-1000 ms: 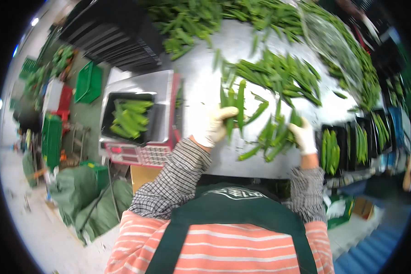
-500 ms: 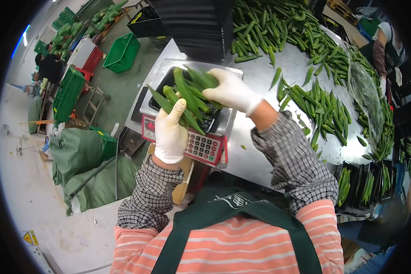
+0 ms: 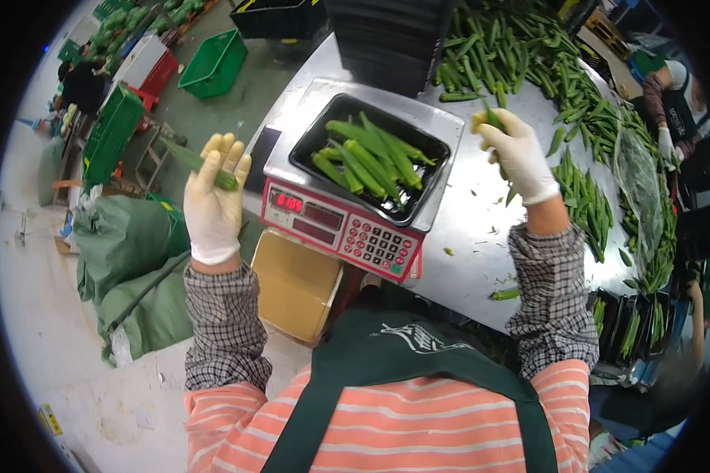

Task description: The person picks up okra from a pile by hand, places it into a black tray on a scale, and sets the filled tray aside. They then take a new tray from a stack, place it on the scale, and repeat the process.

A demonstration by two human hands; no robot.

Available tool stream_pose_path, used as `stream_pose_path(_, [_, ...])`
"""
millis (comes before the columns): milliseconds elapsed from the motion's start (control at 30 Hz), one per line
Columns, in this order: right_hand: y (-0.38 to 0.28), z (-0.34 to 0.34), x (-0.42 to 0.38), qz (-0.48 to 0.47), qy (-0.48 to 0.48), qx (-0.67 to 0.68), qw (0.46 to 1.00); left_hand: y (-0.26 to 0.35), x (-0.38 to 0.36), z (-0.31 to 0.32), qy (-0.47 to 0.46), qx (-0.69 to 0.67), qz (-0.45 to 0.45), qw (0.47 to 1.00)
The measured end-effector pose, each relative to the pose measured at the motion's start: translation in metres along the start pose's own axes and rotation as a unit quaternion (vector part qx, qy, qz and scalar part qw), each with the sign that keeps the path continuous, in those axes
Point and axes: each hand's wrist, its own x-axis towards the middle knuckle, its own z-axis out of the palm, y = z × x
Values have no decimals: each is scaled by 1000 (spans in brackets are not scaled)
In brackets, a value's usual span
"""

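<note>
Head view: The left hand, in a pale glove, is raised just left of the scale, palm up, with its fingers spread. A single okra pod lies between its thumb and fingers. The right hand, also gloved, is raised over the counter to the right of the scale. Its fingers are bent and grasp a second okra pod, mostly hidden by the glove; the exact number of pods in this grip cannot be told.

The scale stands on the left part of the counter. Its front panel carries lit red digits and a keypad. On its platform sits a black tray containing a batch of okra, laid lengthwise and overlapping. Neither hand touches the tray.

A stack of black containers stands just beyond the scale. Loose okra lies to the right of the right hand; a larger okra heap covers the far side, with a clear plastic sheet at its right. Filled trays stand in a row at the near right. A tan box is below the scale's near edge. At the far right, a co-worker's gloved hand is visible.
</note>
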Motion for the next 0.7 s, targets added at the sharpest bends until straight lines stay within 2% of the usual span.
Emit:
stream_pose_path(67, [13,-2,-4,-8,8,21,1000,7,6,-7,-5,33,6,999])
stream_pose_path(200, [4,5,-13,27,-17,-26,999,3,19,-5,-32,113,38,992])
stream_pose_path(333, [1,23,-25,53,-51,-73,995,-6,22,13,-58,280,58,957])
stream_pose_path(467, [4,48,-33,-76,-36,-173,981,-22,32,30,-138,362,87,918])
stream_pose_path(567, [13,51,-23,-110,28,-168,979,-23,37,46,-148,386,97,905])
stream_pose_path(667, [2,35,-26,50,-13,-255,965,-21,51,43,-152,399,118,897])
stream_pose_path(700, [5,34,-31,52,-23,-202,978,-19,56,42,-156,397,121,896])
